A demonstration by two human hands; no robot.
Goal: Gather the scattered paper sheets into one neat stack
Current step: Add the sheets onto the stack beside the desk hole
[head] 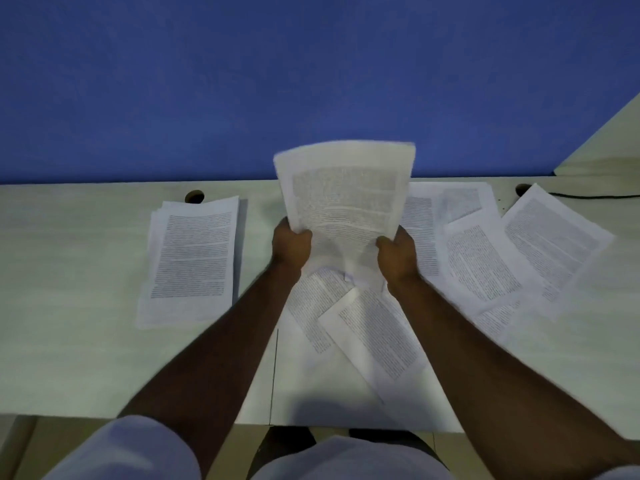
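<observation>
A bundle of sheets [346, 199] was gripped upright at frame centre by the left hand [291, 249] and right hand [398, 256]; loose sheets [485, 265] were scattered at right.

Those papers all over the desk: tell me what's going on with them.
A person is collecting printed sheets. The left hand and right hand grip the bottom edge of a held bundle, raised upright above the desk. A fairly tidy pile lies to the left. Loose sheets still lie fanned out and overlapping on the right, and more sheets lie crossed under the forearms. So the gathering is not finished.
</observation>
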